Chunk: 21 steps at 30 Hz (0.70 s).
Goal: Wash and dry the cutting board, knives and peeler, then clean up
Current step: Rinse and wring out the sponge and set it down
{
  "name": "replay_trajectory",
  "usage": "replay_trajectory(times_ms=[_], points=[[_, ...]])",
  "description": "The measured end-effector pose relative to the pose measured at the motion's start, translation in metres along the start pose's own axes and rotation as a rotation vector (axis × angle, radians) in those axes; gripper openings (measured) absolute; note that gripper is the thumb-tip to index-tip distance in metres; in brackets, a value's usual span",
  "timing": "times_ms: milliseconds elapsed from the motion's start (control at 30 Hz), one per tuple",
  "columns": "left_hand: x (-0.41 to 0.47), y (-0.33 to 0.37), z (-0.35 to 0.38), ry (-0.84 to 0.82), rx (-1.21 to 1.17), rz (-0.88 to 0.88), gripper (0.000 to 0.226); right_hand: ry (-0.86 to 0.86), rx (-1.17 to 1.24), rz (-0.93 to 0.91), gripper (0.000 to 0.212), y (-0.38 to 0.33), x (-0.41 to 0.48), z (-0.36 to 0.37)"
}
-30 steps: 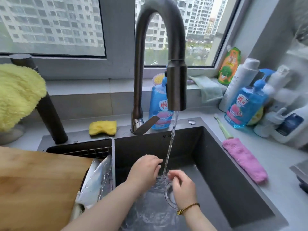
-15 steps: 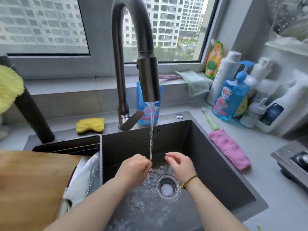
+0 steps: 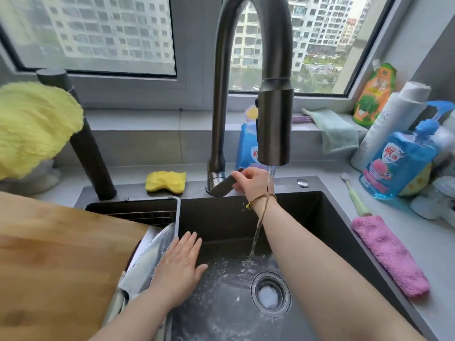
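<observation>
My right hand (image 3: 252, 180) grips the faucet's lever handle (image 3: 222, 185) at the back of the dark sink (image 3: 327, 242). A thin stream of water still falls past my wrist to the sink floor near the drain (image 3: 270, 292). My left hand (image 3: 181, 263) lies flat with straight fingers, palm down, at the sink's left wall, partly over a broad cleaver blade (image 3: 147, 259). The wooden cutting board (image 3: 56, 267) leans at the left over the drying rack (image 3: 138, 214).
The tall faucet (image 3: 253, 70) arches over the sink. A yellow sponge (image 3: 165, 181) lies behind the rack. A pink cloth (image 3: 389, 257) and a green brush (image 3: 354, 195) lie on the right counter beside soap bottles (image 3: 398, 163). A yellow mop head (image 3: 32, 126) hangs at left.
Both hands left the water stream. My right hand rose to the faucet lever and took hold of it; my left hand moved left and flattened by the cleaver. The stream has thinned.
</observation>
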<state>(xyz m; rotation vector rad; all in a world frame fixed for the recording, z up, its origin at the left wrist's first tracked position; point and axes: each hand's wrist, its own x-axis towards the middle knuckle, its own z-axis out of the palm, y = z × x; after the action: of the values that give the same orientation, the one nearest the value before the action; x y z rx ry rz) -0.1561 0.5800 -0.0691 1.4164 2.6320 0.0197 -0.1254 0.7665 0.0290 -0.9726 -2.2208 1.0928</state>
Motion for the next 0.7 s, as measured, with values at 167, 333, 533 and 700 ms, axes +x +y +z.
replay_trajectory(times_ms=[167, 333, 533, 700], points=[[-0.001, 0.001, 0.001, -0.003, 0.003, -0.005, 0.093, 0.014, 0.066, 0.011, 0.029, 0.000, 0.000, -0.002], [-0.007, 0.004, -0.012, -0.015, -0.125, -0.018, 0.051, -0.058, 0.047, 0.018, 0.022, 0.002, -0.020, -0.010], [-0.026, -0.011, -0.041, 0.335, -0.599, -0.101, 0.029, -0.176, 0.071, 0.042, 0.020, -0.005, -0.062, -0.012], [-0.059, -0.055, -0.077, 0.605, -1.019, -0.491, 0.029, -0.253, 0.174, 0.018, 0.023, -0.052, -0.082, 0.009]])
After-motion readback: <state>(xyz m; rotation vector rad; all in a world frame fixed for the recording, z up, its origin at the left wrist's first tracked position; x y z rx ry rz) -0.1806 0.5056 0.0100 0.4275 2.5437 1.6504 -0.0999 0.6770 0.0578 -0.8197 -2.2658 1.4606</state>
